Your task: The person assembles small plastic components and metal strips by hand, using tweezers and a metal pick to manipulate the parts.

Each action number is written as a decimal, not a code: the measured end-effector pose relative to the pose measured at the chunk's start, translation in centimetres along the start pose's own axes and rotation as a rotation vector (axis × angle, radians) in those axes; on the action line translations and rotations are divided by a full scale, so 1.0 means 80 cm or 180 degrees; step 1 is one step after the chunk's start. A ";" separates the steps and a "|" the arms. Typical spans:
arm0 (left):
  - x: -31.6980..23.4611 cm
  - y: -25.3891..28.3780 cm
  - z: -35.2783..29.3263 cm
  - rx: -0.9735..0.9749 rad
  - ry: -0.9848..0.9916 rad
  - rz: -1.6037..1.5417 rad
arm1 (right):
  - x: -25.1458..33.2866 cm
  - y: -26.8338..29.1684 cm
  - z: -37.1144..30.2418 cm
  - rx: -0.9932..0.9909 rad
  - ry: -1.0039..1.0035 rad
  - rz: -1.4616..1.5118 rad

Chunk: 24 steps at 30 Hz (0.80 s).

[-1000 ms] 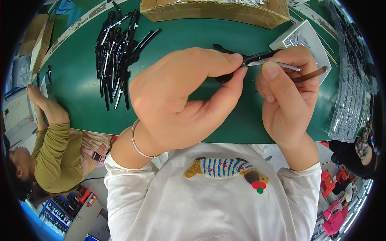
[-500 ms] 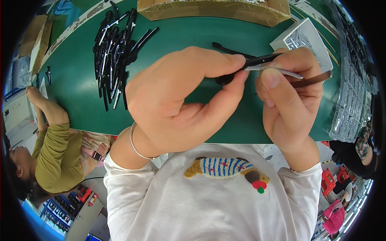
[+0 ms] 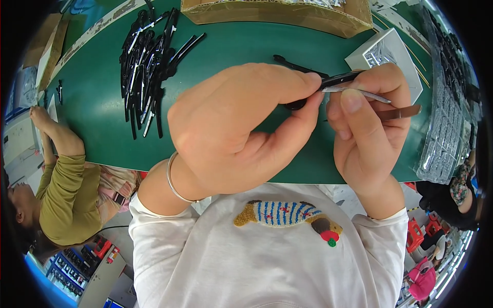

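Between the thumb and finger of my left hand (image 3: 236, 123) is one end of a slim black plastic part (image 3: 342, 78); a rounded black end (image 3: 296, 105) shows beneath them. My right hand (image 3: 371, 120) pinches the other end, with a thin silvery, translucent strip (image 3: 377, 96) running alongside the part under my thumb. A flat brownish metal tool, possibly tweezers (image 3: 403, 112), is tucked in the right palm and sticks out to the right. Another black part (image 3: 292, 63) lies on the green table (image 3: 231, 43) just beyond my fingers.
A pile of black parts (image 3: 146, 72) lies at the left. Along the far side stands a cardboard box (image 3: 277, 19); a white box (image 3: 411, 69) of small silvery pieces is beyond my right hand. Clear plastic trays (image 3: 444, 123) line the right edge. A co-worker (image 3: 69, 190) sits at left.
Both hands and the black part sit slightly lower in the picture, my left hand also a little further right. The grips look the same.
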State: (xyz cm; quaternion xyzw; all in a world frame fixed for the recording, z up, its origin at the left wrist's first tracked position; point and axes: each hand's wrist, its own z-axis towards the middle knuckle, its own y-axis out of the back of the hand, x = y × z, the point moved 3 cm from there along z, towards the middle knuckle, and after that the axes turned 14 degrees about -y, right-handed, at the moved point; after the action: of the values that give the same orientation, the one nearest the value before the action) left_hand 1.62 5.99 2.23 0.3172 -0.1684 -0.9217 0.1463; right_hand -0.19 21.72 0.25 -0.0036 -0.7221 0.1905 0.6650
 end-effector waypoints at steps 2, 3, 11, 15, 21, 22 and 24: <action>-0.002 0.001 0.001 0.0113 -0.0010 0.0066 | 0.002 0.000 0.000 0.0081 0.0121 -0.0103; -0.002 0.001 0.001 0.0106 -0.0010 0.0070 | 0.002 -0.001 0.000 0.0088 0.0121 -0.0107; -0.002 0.003 0.001 0.0116 -0.0183 0.0236 | 0.002 -0.004 0.000 0.0048 0.0240 -0.0094; -0.002 0.001 0.003 0.0072 -0.0214 0.0269 | 0.003 -0.003 0.002 0.0065 0.0168 -0.0038; -0.003 0.004 0.005 0.0105 -0.0183 0.0254 | 0.004 -0.004 0.002 0.0112 -0.0039 0.0067; -0.003 0.004 0.005 0.0100 -0.0161 0.0245 | 0.004 -0.004 0.001 0.0083 -0.0048 0.0042; -0.004 0.004 0.006 0.0087 -0.0150 0.0243 | 0.003 -0.003 0.001 0.0060 -0.0044 0.0015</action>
State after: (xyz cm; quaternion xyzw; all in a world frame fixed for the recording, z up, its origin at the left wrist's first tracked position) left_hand 1.61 5.88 2.87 0.2907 -0.1964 -0.9203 0.1730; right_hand -0.26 21.51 0.54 0.0024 -0.7249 0.1989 0.6595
